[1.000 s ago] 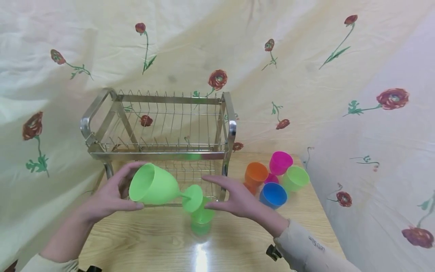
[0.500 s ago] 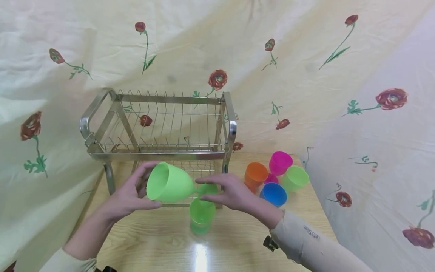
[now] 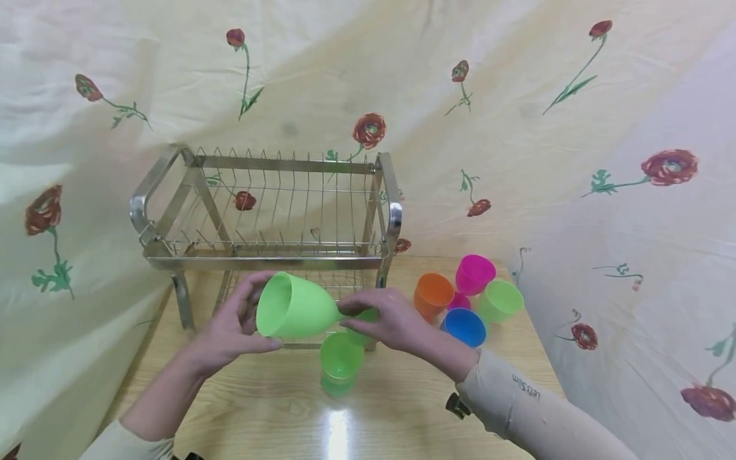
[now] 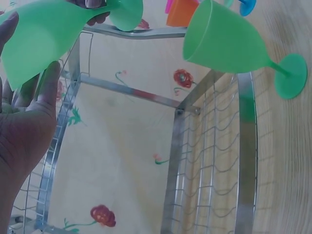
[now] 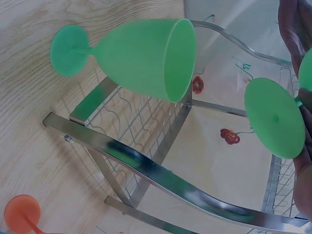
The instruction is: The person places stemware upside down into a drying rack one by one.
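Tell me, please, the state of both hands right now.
Left hand: closed, holding the tilted green goblet by its bowl.
Right hand: closed, pinching the same goblet's stem.

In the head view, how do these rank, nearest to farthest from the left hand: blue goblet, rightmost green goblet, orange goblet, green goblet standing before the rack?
From the left hand:
1. Green goblet standing before the rack, to the hand's right.
2. Orange goblet, right of the rack.
3. Blue goblet, farther right, nearer the person.
4. Rightmost green goblet, at far right.
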{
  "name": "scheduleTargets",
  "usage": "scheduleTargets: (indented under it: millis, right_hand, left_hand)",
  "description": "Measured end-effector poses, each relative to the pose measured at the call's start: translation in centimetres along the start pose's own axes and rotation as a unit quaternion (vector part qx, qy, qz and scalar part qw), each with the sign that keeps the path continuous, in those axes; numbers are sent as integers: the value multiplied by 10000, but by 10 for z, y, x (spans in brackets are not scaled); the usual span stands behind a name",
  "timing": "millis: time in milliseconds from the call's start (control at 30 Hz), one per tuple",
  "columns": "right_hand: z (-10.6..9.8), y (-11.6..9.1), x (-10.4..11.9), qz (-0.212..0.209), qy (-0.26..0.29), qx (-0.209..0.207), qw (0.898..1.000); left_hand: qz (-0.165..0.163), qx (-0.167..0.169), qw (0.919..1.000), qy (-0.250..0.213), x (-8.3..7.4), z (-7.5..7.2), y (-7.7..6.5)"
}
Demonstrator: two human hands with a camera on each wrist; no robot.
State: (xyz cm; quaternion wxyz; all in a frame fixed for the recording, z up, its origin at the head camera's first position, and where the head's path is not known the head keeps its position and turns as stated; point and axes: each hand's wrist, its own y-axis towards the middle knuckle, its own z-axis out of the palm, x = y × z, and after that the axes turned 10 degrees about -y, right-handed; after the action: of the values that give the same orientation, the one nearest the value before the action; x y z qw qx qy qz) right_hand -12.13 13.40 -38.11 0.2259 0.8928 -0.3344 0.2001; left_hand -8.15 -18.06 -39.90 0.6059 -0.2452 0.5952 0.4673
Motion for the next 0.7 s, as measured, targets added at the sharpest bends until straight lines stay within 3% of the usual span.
scheduleTargets:
  millis: [200, 367, 567, 633, 700]
  right_hand:
    - [1, -2, -1, -186, -105, -89, 9997]
    - [-1, -5, -1, -315, -185, -78, 9993]
    - [-5, -7, -5, -607, -178, -1, 9980]
    - [-7, -8, -7, -773, -228, 28, 9967]
    - [-10, -8, -8, -936, -332, 49, 9950]
  left_hand:
    - [-98, -85, 9999, -81, 4, 2, -2]
    - [-183, -159, 9995, 218, 2, 3, -5]
    - [-85, -96, 9925, 1212, -6, 4, -7]
    - [-50, -62, 9855, 1697, -12, 4, -7]
    - [-9, -55, 9735, 2288, -22, 6, -6]
